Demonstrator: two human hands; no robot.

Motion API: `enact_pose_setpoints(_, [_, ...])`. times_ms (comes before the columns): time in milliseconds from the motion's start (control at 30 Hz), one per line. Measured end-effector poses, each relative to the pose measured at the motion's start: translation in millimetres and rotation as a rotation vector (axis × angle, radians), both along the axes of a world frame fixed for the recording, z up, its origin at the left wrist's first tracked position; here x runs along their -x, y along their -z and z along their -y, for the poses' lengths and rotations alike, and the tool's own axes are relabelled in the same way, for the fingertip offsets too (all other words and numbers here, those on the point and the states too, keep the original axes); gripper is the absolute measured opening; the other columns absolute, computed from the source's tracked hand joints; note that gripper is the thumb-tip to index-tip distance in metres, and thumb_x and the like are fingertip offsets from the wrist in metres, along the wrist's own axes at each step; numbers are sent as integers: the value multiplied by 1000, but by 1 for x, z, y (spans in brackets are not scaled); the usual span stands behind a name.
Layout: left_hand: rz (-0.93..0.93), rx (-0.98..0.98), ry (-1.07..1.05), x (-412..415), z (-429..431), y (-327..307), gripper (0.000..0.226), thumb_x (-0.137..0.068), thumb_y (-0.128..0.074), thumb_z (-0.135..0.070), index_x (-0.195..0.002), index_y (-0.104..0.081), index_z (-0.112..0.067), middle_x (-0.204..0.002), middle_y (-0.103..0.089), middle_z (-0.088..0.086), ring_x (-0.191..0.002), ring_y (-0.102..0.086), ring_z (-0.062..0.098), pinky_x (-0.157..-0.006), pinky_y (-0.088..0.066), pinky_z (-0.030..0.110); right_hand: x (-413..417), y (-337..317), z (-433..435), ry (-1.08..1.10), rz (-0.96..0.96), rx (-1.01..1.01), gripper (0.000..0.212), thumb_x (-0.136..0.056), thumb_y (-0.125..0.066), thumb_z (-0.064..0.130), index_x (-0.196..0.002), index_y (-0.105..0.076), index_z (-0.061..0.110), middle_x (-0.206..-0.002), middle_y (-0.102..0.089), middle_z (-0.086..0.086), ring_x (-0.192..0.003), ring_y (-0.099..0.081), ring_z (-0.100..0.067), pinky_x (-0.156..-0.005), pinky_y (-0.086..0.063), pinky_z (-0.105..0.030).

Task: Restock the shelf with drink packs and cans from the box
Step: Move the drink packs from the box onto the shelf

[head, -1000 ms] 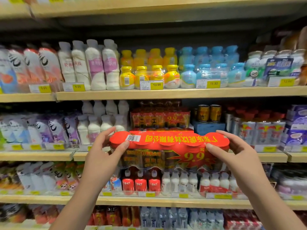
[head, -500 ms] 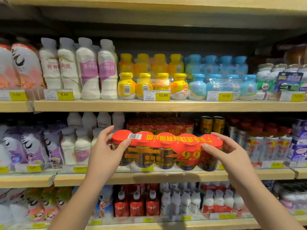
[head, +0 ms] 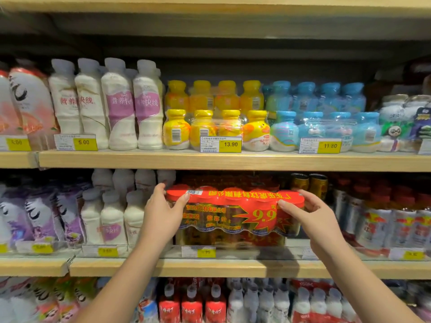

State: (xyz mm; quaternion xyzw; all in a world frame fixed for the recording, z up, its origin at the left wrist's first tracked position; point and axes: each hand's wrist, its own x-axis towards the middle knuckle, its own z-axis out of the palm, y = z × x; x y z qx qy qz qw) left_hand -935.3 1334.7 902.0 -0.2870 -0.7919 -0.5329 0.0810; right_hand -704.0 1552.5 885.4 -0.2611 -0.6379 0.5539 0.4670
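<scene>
A shrink-wrapped drink pack [head: 233, 212] with red caps and a red 9.9 price burst is held level over the middle shelf [head: 210, 268], in front of more packs of the same kind. My left hand [head: 163, 215] grips its left end, thumb on the top near the barcode. My right hand [head: 310, 217] grips its right end, thumb on the front. The pack's underside is hidden, so I cannot tell whether it rests on anything.
White and purple bottles [head: 112, 215] stand just left of the pack, gold cans [head: 310, 183] and red-topped bottles [head: 396, 220] to its right. The upper shelf [head: 233, 160] carries white, yellow and blue bottles close above. Price tags line the shelf edges.
Both hands have carried the pack up and forward, from in front of the shelf edge into the middle shelf opening. The camera has moved closer to the shelves.
</scene>
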Motion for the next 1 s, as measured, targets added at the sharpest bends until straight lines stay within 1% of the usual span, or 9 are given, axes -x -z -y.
enact_pose_setpoints(67, [-18,10,-35,4,-7,1,68,-90,-66,-47,-138,-44,-4,-112,-61,0,-97,-59,17,-77,-45,27,5,0,-9,-8,25,-1,57,-72,-90,30,-121,-62,24,-110,-71,9,-110,-65,-11,-93,-53,-35])
enact_pose_setpoints(133, [-22,18,-72,9,-16,2,55,-90,-67,-46,-119,-50,-3,-90,-61,2,-77,-55,12,-59,-37,25,12,1,-18,-10,23,4,61,-71,-91,29,-125,-65,19,-110,-75,5,-107,-70,-12,-91,-56,-35])
enact_pose_setpoints(233, [13,30,-111,14,-29,1,42,-90,-68,-42,-108,-50,-8,-83,-59,3,-75,-56,16,-60,-39,34,23,1,-32,24,7,-14,61,-73,-91,21,-129,-67,22,-101,-77,4,-90,-75,-6,-77,-58,-27])
enact_pose_setpoints(367, [21,89,-164,16,-40,2,40,-92,-67,-37,-75,-40,-13,-74,-53,7,-67,-49,16,-53,-33,33,35,3,-50,10,49,-54,58,-72,-92,24,-125,-66,26,-114,-73,1,-106,-70,-16,-93,-57,-39])
enact_pose_setpoints(533, [16,140,-207,20,-49,8,36,-93,-66,-32,-78,-45,-6,-70,-53,9,-61,-46,16,-47,-27,30,42,9,-58,-36,49,-38,56,-76,-90,20,-125,-64,26,-114,-69,5,-102,-64,-5,-79,-51,-23])
enact_pose_setpoints(667, [7,180,-233,23,-54,9,39,-92,-65,-23,-66,-42,-6,-64,-51,9,-55,-47,19,-44,-25,30,50,15,-69,-43,36,5,54,-73,-91,24,-119,-65,35,-127,-68,-3,-113,-65,-18,-90,-53,-33])
enact_pose_setpoints(833, [-22,202,-213,23,-57,7,49,-93,-66,-32,-58,-41,-7,-53,-46,6,-46,-43,17,-40,-24,29,53,15,-73,-32,44,5,57,-77,-89,25,-127,-64,33,-127,-64,0,-98,-62,-4,-71,-50,-23])
enact_pose_setpoints(933, [-30,221,-194,24,-58,5,40,-95,-65,-32,-69,-47,-7,-58,-50,7,-49,-45,16,-37,-25,24,53,18,-72,-55,30,17,55,-78,-87,26,-126,-62,35,-130,-63,-1,-99,-63,-6,-70,-49,-23])
enact_pose_setpoints(1000, [-30,221,-205,24,-58,8,38,-96,-63,-25,-68,-46,-6,-60,-48,6,-50,-44,15,-35,-29,20,53,21,-69,-52,36,6,54,-78,-87,30,-124,-61,41,-132,-62,-1,-103,-64,-10,-71,-51,-25])
